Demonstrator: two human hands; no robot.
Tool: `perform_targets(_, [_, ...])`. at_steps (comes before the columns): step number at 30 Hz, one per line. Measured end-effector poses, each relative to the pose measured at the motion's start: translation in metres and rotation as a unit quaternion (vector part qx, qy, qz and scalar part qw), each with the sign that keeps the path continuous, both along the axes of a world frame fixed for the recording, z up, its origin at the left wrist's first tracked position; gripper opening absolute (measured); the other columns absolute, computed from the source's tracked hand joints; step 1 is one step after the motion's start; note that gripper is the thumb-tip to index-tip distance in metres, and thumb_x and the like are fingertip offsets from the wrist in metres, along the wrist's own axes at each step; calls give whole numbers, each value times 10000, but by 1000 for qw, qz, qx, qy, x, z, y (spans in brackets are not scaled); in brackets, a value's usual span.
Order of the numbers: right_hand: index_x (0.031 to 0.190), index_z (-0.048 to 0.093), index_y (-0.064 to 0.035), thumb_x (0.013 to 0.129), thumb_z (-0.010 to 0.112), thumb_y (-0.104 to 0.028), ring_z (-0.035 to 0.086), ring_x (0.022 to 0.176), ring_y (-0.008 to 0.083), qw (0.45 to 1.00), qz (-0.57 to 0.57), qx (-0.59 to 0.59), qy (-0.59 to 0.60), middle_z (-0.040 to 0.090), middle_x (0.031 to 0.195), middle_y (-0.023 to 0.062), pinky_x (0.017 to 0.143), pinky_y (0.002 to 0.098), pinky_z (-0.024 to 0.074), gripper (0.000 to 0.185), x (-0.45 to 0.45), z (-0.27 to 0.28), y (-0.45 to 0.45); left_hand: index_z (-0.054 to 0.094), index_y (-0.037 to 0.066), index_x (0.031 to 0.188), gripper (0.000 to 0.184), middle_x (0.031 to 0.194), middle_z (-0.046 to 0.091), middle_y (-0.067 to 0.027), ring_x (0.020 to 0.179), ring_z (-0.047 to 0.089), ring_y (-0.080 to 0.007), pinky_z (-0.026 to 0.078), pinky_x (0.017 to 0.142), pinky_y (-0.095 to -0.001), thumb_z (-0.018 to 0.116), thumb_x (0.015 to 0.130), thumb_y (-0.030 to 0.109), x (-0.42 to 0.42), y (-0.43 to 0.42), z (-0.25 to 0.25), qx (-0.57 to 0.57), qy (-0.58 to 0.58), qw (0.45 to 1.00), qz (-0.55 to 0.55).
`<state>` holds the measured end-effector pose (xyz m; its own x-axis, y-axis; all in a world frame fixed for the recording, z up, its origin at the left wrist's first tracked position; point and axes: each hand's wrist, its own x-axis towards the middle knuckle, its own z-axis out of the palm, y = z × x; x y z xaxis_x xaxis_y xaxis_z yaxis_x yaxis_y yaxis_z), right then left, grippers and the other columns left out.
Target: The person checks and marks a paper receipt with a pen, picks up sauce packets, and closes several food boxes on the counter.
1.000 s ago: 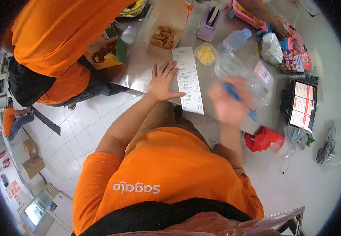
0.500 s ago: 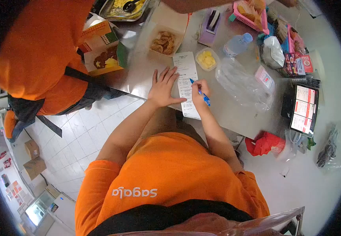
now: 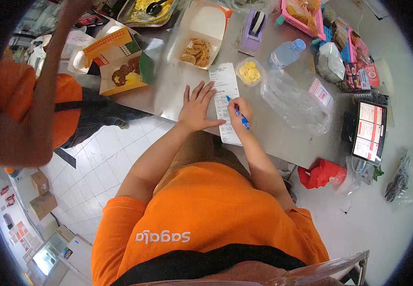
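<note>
A long printed receipt [image 3: 224, 86] lies on the steel table in front of me. My left hand [image 3: 198, 108] rests flat with fingers spread, its thumb and fingertips on the paper's left edge. In my right hand [image 3: 239, 113] is a blue pen [image 3: 245, 123], its tip at the receipt's middle. Just beyond the paper stands an open box of fried food pieces [image 3: 197, 52]. Beside the receipt's top right is a small clear tub of yellow food [image 3: 250, 72].
A plastic bag [image 3: 294, 102], a water bottle [image 3: 287, 53] and a purple tape dispenser [image 3: 252, 32] lie to the right. A tablet [image 3: 369, 132] stands at the right edge. At left are another open food box [image 3: 126, 71] and a co-worker in orange [image 3: 66, 107].
The pen and my right hand have shifted slightly left on the receipt. My left hand stays put. The co-worker has moved back left, away from the food boxes, uncovering more table.
</note>
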<state>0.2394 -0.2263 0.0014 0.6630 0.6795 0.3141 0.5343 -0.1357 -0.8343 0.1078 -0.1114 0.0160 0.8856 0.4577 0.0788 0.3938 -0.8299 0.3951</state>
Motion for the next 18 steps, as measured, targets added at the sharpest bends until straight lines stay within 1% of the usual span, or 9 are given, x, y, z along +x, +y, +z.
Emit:
perform_targets(4, [782,556,-33,792,624,-45,545,619,278,998,53,9,-20,546,698,113,569,375,437,70,0,-2,2,410,50,1320,1003,1494,272,-71,1400,197,-292,62,1102,-607,638,611,721,1,0,3,-3,5,1000,5])
perform_targets(7, [782,558,-34,787,628,-48,552,629,279,995,92,-7,28,549,706,115,577,373,443,72,1,-2,-1,406,47,1325,1013,1493,274,-72,1400,197,-288,63,1106,-600,635,609,726,2,0,3,4,11,1000,6])
perform_targets(10, [774,555,-32,785,628,-53,556,626,277,1000,-6,-10,-17,549,711,116,578,367,445,77,2,-7,-1,397,50,1333,1021,1492,277,-71,1401,197,-283,63,1108,-597,633,609,731,2,0,4,3,11,1000,7])
perform_targets(13, [770,550,-32,778,626,-50,553,637,282,999,39,-7,26,542,704,117,587,375,445,79,0,5,1,388,54,1338,1027,1493,276,-70,1401,198,-280,64,1107,-599,633,609,734,1,0,3,2,10,1000,8])
perform_targets(16, [776,546,-33,775,627,-47,555,647,285,994,95,1,49,535,697,116,596,377,449,82,1,1,-2,383,59,1342,1030,1495,273,-68,1401,198,-279,65,1107,-599,631,609,738,2,-1,4,0,16,1000,7])
perform_targets(18, [784,548,-22,792,624,-39,558,615,261,992,129,9,1,552,692,120,572,351,451,79,1,3,-5,382,62,1344,1032,1497,270,-68,1402,197,-278,65,1107,-599,631,608,740,2,0,2,2,14,1000,8])
